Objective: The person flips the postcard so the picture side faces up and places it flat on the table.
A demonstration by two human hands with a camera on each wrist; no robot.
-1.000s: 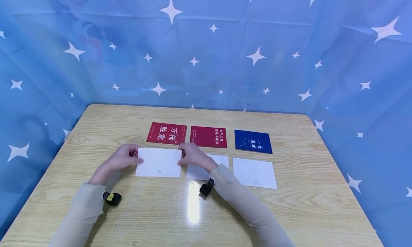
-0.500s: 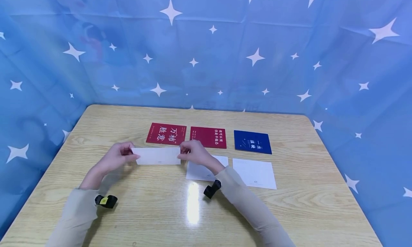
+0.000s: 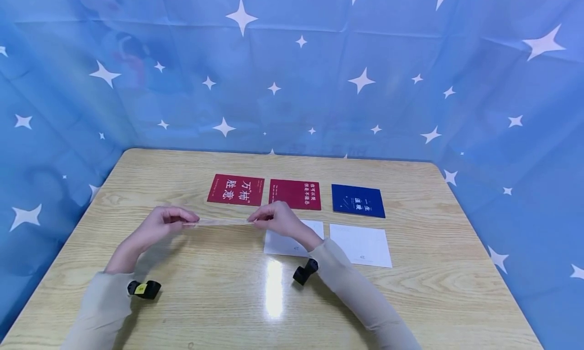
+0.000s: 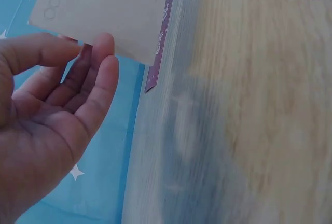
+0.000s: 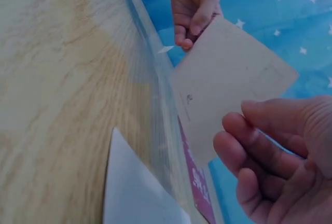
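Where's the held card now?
Head view, left of centre: the held card spans left hand to right hand, above the table, appearing just below the leftmost red card.

Before me, a blue cloth [image 3: 292,61] printed with white stars [image 3: 241,16] hangs behind and along both sides of my wood-grain counter [image 3: 447,238], whose glossy top throws back a bright streak of light [image 3: 274,289].

Five cards [image 3: 294,195] on a wood-grain table [image 3: 219,299].
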